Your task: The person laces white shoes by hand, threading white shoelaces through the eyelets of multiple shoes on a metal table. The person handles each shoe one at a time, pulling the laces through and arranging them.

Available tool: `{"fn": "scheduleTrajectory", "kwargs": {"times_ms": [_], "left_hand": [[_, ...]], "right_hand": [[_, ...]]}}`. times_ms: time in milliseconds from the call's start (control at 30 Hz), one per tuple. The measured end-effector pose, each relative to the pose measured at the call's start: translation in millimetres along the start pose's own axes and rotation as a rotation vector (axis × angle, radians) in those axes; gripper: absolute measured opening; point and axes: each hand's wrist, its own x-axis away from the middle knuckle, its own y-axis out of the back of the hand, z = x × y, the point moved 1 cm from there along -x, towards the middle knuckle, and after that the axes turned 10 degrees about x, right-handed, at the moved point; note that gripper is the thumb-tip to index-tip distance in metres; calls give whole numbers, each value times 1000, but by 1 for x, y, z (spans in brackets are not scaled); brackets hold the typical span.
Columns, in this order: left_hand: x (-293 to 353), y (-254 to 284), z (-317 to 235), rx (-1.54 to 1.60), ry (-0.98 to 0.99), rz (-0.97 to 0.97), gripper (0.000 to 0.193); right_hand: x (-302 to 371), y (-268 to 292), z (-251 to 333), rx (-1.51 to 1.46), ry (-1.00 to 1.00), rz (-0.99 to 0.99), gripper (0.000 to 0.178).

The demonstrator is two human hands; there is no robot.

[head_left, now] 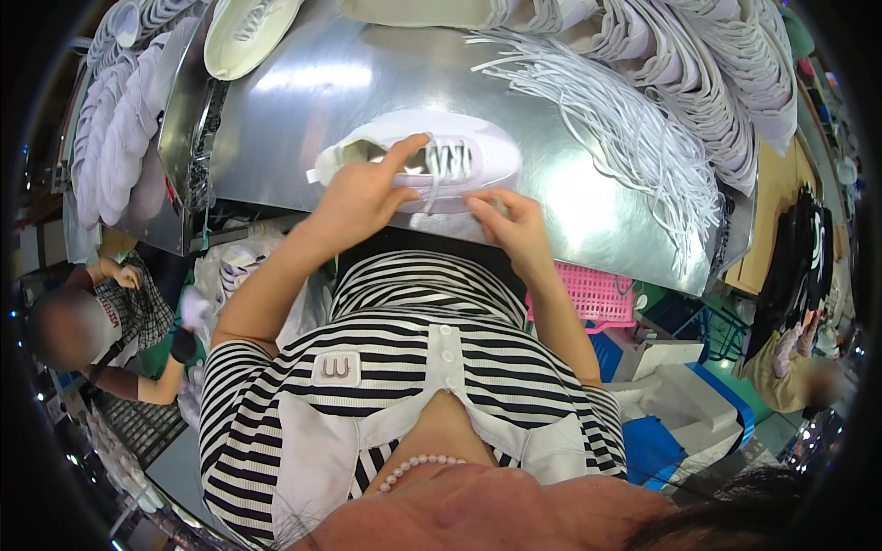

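Observation:
A pale lilac-white sneaker (491, 151) lies on the metal table before me, toe to the right. White laces (449, 162) cross its front, and one lace end hangs over the near side. My left hand (363, 197) rests on the shoe by its opening. Its index finger stretches toward the laces and its thumb lies apart on the near side; the other fingers are partly hidden. Close to the shoe's near edge, my right hand (514, 225) has thumb and index finger pinched together. What lies between those fingertips is too small to make out.
Loose white laces (616, 119) spread over the table's (276, 129) right side. Stacked shoe uppers (684, 69) line the far right; more shoes (119, 138) stand at left. Another shoe (248, 37) lies far left. A pink basket (595, 296) sits below the edge. Two people work nearby.

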Motion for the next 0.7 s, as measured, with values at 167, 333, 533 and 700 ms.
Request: {"fn": "scheduleTrajectory", "kwargs": {"times_ms": [167, 333, 533, 700], "left_hand": [[-3, -21, 16, -19, -378, -256, 29], [-7, -12, 19, 182, -201, -118, 23], [-8, -8, 17, 193, -148, -98, 25], [-11, -19, 19, 59, -250, -220, 28]], "right_hand": [[-24, -33, 6, 96, 38, -71, 19], [-38, -34, 30, -137, 123, -107, 14], [-42, -45, 22, -119, 162, -180, 15], [-41, -45, 22, -115, 152, -207, 13]]}}
